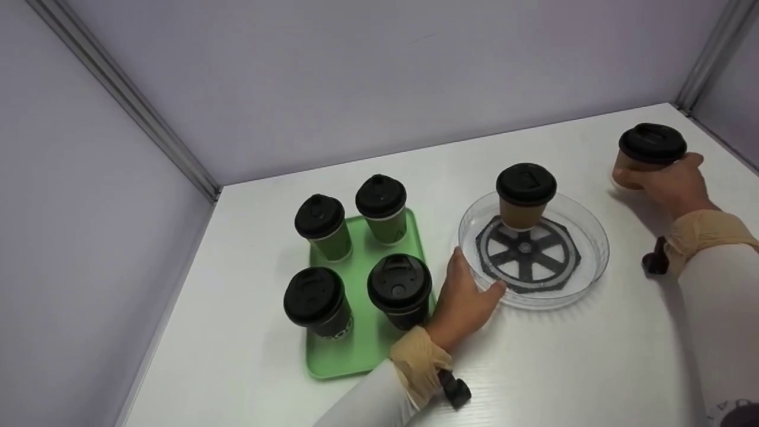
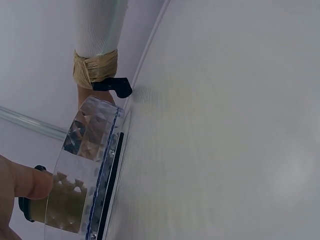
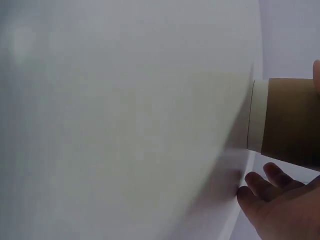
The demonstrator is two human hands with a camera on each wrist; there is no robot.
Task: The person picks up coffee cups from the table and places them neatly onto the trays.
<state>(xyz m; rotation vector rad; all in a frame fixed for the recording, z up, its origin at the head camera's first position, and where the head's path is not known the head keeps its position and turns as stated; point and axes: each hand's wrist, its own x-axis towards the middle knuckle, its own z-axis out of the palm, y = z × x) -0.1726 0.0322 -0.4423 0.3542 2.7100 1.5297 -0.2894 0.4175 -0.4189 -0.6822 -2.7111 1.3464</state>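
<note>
At the far right, my right hand [image 1: 676, 181] holds a brown paper coffee cup [image 1: 634, 163] with a black lid, its thumb across the near side. In the right wrist view the lower fingers [image 3: 267, 187] stretch out below the cup [image 3: 295, 120]. My left hand [image 1: 465, 299] touches the near left wall of a clear round dish [image 1: 599, 267], thumb and index finger spread along it. A second brown cup [image 1: 523, 213] with a black lid stands upright toward the back of this dish, over a dark spoked wheel pattern [image 1: 526, 248].
Left of the dish lies a green tray [image 1: 362, 284] with several lidded cups. Two green cups [image 1: 388, 229] are at its back; a dark cup [image 1: 400, 290] and a grey one [image 1: 332, 323] are at its front. Pale walls [image 1: 356, 77] border the white table [image 1: 249, 267].
</note>
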